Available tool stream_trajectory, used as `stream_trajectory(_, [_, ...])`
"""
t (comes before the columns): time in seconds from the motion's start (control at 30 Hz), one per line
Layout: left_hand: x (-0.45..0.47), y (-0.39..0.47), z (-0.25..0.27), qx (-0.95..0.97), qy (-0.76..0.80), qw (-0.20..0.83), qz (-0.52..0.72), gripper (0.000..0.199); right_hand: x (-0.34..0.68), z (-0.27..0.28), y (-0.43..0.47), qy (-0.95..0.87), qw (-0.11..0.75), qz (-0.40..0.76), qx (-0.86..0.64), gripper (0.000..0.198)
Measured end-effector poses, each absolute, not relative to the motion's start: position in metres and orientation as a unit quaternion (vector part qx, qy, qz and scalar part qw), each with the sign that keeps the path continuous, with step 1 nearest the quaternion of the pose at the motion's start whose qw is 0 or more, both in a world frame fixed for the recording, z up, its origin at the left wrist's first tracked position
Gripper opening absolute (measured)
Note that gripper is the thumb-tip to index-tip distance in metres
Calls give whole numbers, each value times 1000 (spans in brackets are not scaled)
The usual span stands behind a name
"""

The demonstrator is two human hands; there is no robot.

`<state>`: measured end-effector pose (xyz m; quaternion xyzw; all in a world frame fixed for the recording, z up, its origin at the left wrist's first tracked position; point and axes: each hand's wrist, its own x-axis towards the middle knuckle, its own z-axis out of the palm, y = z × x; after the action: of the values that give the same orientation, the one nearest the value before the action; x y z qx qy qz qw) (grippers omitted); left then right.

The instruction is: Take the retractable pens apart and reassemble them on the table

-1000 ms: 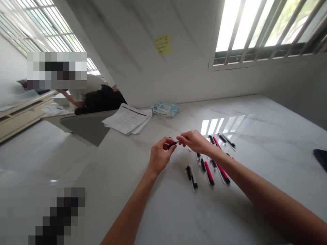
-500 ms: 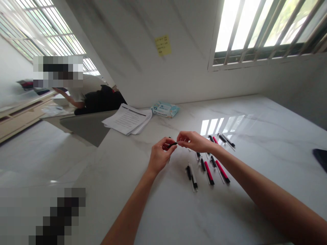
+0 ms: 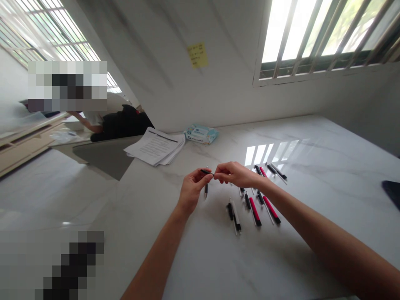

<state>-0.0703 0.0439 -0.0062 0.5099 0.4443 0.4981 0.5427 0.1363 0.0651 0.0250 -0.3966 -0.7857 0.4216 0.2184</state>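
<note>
My left hand [image 3: 190, 192] pinches a small black pen part [image 3: 206, 171] between thumb and fingers, tilted down to the right. At its right end, the fingertips of my right hand [image 3: 233, 175] are closed; what they hold is too small to make out. Behind my left fingers, a pen [image 3: 206, 190] with a dark barrel and metal tip lies on the table, partly covered. Right of my hands lie groups of pen parts: red barrels [image 3: 255, 211], black grip pieces [image 3: 247, 201], a white barrel [image 3: 235, 213] and thin refills [image 3: 268, 211]. My right forearm hangs over some of them.
The white marbled table [image 3: 193, 258] meets a wall at the back. Papers [image 3: 153, 146] and a blue wipes packet [image 3: 201, 134] lie along its far left side. A dark flat object [image 3: 392, 191] is at the right edge. Another person [image 3: 115, 116] sits beyond the table at left.
The black part in my left hand has swung to tilt down rightward, and my left hand has shifted slightly left. More of the pen on the table now shows beneath it.
</note>
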Motion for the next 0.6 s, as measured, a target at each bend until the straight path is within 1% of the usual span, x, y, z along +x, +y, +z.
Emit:
stream_trajectory(0.07, [-69, 42, -4, 470, 438, 575, 507, 34, 143, 29, 68, -799, 207, 409, -390, 31])
stream_trajectory(0.13, [-68, 40, -1, 446, 435, 593, 510, 34, 157, 33, 73, -815, 188, 368, -407, 34])
stream_trajectory(0.2, [-68, 39, 1, 434, 427, 610, 508, 35, 175, 35, 79, -826, 165, 294, -451, 45])
stream_trajectory(0.23, [-69, 39, 2, 428, 424, 618, 506, 36, 184, 35, 82, -834, 140, 258, -468, 52])
stream_trajectory(0.3, [-70, 39, 2, 412, 428, 626, 505, 39, 197, 33, 84, -842, 91, 223, -483, 67])
stream_trajectory(0.43, [-70, 42, -1, 389, 458, 618, 508, 44, 202, 27, 82, -850, 30, 219, -478, 90])
stream_trajectory(0.5, [-70, 43, -2, 389, 465, 610, 511, 45, 199, 25, 79, -853, 19, 214, -476, 96])
stream_trajectory(0.6, [-70, 43, -1, 391, 464, 606, 514, 46, 194, 26, 76, -857, 10, 208, -472, 100])
